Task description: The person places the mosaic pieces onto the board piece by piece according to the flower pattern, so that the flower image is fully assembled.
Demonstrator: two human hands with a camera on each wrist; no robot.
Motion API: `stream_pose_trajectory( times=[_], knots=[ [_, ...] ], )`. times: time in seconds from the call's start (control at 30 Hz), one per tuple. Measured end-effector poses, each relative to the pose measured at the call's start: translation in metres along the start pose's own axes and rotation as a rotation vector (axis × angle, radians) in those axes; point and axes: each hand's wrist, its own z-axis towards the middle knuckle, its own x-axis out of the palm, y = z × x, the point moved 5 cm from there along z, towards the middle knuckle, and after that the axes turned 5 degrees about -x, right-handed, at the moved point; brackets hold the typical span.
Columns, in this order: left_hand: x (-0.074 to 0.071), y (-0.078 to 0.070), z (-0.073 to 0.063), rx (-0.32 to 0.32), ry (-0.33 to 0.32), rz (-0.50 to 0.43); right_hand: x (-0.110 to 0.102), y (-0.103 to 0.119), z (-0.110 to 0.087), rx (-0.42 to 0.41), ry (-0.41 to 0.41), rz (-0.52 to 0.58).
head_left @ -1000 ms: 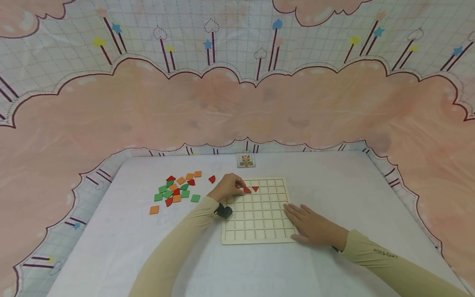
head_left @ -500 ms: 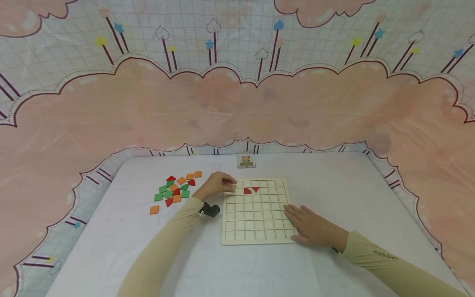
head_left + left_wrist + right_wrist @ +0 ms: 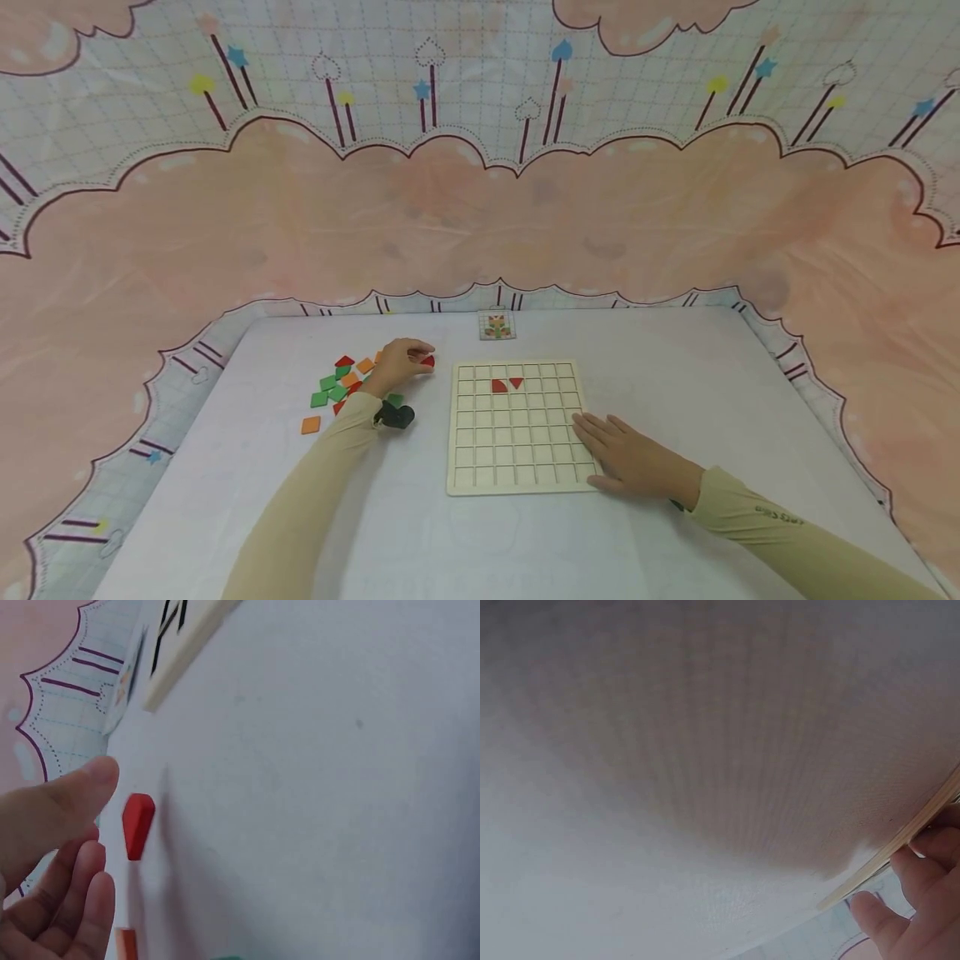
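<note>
A red piece [image 3: 428,361] lay on the tabletop [image 3: 420,533] between the scattered tiles [image 3: 337,392] and the gridded board [image 3: 517,437]. Just beside it hovered the left hand [image 3: 396,365], thumb and fingers loosely parted. Two other red pieces [image 3: 499,387] sat toward the board's far side. The right hand [image 3: 636,458], fingers extended, rested at its right edge. A patterned card [image 3: 497,326] lay beyond.

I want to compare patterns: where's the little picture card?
In the head view, the picture card sits far back on the table, just beyond the grid board, slightly left of the board's middle.
</note>
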Motion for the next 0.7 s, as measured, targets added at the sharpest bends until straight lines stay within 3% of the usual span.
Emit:
stream_pose_trajectory(
  times=[0.1, 0.2, 0.43, 0.7],
  knots=[
    [0.001, 0.004, 0.001, -0.043, -0.005, 0.027, 0.001, 0.000, 0.000, 0.000, 0.000, -0.002],
    [0.002, 0.005, 0.001, -0.046, 0.010, 0.057, 0.000, 0.000, 0.000, -0.003, -0.008, -0.005],
    [0.002, 0.004, 0.003, -0.023, 0.093, 0.120, -0.002, 0.001, 0.000, -0.019, -0.029, -0.015],
    [-0.001, 0.000, 0.011, 0.022, 0.175, 0.218, 0.001, -0.001, 0.001, 0.006, 0.014, 0.010]
  ],
)
